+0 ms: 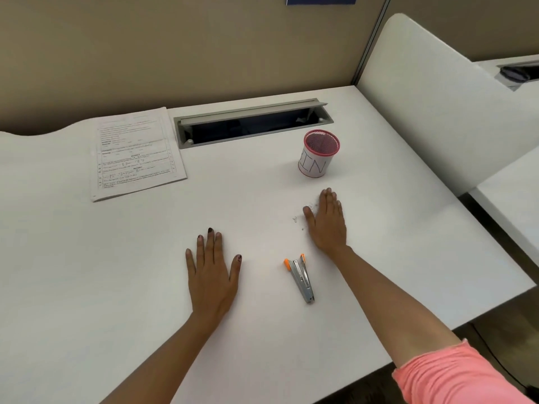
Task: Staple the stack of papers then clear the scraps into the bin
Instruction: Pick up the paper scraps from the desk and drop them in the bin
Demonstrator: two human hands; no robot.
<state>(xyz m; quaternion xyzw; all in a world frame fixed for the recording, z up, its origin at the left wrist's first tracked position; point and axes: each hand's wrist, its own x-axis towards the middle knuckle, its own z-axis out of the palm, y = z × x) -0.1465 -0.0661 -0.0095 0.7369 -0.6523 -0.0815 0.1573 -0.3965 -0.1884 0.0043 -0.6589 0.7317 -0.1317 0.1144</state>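
Grey stapler (300,278) with orange tips lying loose on the white table (87,272), orange end pointing away from the person. Using that as the reference for the rest.

Left hand (211,275): to the left of the stapler, near but apart. Palm down flat on the table, fingers straight and a bit spread, dark polish on the nails. Grip released, holding nothing.

Right hand (326,223): just beyond the stapler and a touch to the right, also palm down on the table, fingers straight and close together. Grip released here too, nothing pinched. Pink sleeve (455,374) further back up that arm.

Scraps (295,219): tiny pale bits scattered on the table just beyond the stapler, right by the thumb side of the right hand. Too small to say what exactly.

Bin (316,160): small pink mesh cup wrapped in white paper with "BIN" written on it. Upright, further out beyond the stapler, past the right hand's fingertips and not touching them.

Stack of papers (137,156): printed sheets lying flat, well off to the far left of the stapler, beside the left end of the grey cable slot (250,123). Can't tell from here whether stapled or not.
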